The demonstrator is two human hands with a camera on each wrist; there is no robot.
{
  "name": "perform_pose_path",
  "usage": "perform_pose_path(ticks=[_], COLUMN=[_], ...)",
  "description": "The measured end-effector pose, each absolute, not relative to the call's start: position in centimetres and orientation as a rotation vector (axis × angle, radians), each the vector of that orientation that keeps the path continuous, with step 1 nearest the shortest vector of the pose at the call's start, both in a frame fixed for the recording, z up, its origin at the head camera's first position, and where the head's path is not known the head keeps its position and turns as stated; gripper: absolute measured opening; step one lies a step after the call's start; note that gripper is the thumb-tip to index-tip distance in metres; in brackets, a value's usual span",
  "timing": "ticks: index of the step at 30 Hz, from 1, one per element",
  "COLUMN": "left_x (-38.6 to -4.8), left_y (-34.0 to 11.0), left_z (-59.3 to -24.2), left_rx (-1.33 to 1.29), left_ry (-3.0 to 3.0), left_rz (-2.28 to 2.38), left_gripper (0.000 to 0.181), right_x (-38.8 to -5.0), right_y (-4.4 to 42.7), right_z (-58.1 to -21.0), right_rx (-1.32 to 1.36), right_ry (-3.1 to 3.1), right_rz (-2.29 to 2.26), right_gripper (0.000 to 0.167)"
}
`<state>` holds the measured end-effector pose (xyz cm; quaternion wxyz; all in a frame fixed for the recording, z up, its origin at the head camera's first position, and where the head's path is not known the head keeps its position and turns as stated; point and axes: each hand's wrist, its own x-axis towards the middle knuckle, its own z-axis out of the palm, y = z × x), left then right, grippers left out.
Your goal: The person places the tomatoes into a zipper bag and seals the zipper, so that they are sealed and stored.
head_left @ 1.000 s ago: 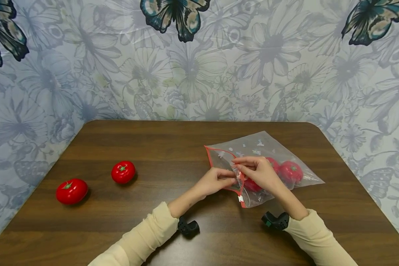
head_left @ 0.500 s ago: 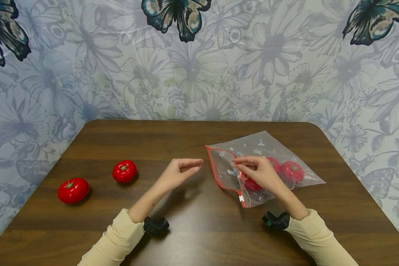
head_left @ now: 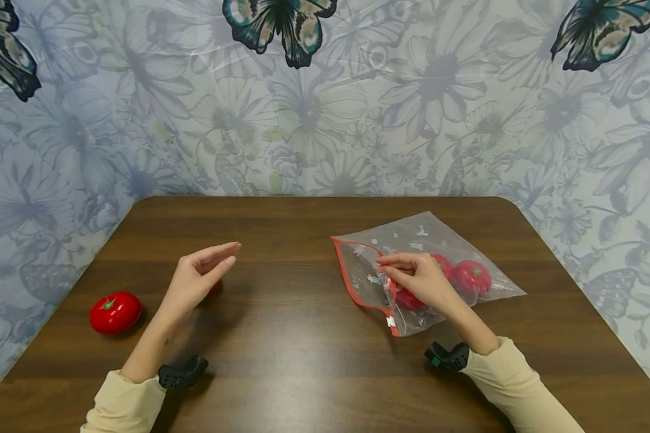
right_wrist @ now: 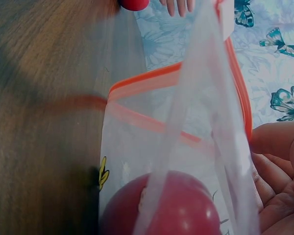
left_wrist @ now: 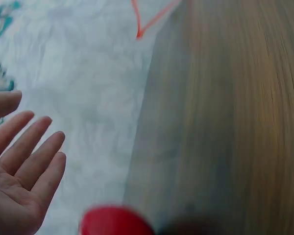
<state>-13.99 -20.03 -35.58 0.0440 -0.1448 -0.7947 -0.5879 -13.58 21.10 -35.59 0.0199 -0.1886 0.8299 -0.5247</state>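
My left hand (head_left: 195, 279) is above the left half of the table, its fingers extended and nothing in them. It partly covers one red tomato (head_left: 216, 288); a second tomato (head_left: 116, 313) sits farther left. The left wrist view shows the same hand (left_wrist: 22, 186) with spread fingers, and a blurred red tomato (left_wrist: 112, 223) below. On the right, my right hand (head_left: 419, 278) pinches the red-edged mouth of a clear zip bag (head_left: 401, 231) and holds it apart. Several tomatoes (head_left: 472, 278) lie inside. Close up, the right thumb (right_wrist: 277, 139) presses the bag's orange-red rim (right_wrist: 242, 98).
The brown wooden table (head_left: 292, 361) carries everything. A white slider (head_left: 391, 322) sits at the bag's near corner. Behind the table's far edge stands a flowered wall (head_left: 314, 132) with butterfly decorations (head_left: 287, 30). Each wrist wears a black device (head_left: 183, 373).
My left hand has let go of the bag's mouth and moved left, over beside the nearer tomato. The right hand has stayed at the bag, and the bag's mouth now gapes.
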Motion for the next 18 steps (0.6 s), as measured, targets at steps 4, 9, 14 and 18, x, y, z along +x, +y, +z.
perform_pose_path(ticks=[4, 9, 14, 18], left_x=[-13.8, -13.9, -14.3, -14.5], left_y=[-22.5, -24.6, -25.8, -26.4], left_z=[-36.0, -36.8, -37.6, -38.1], left_rx=[-0.278, -0.090, -0.053, -0.104], left_ry=[-2.381, -2.391, -2.480, -2.457], left_rz=[-1.756, -1.736, -1.731, -1.830], left_gripper=[0.041, 0.047, 0.053, 0.054], right_x=[-13.6, -13.7, -13.7, -13.8], right_y=[21.1, 21.1, 21.1, 21.0], right_z=[-35.6, -35.7, -35.6, -35.7], right_rx=[-0.589, -0.598, -0.595, -0.601], right_ry=[2.574, 2.581, 2.581, 2.588], right_rz=[-1.631, -1.628, -1.627, -1.619], right_gripper=[0.024, 0.024, 0.024, 0.023])
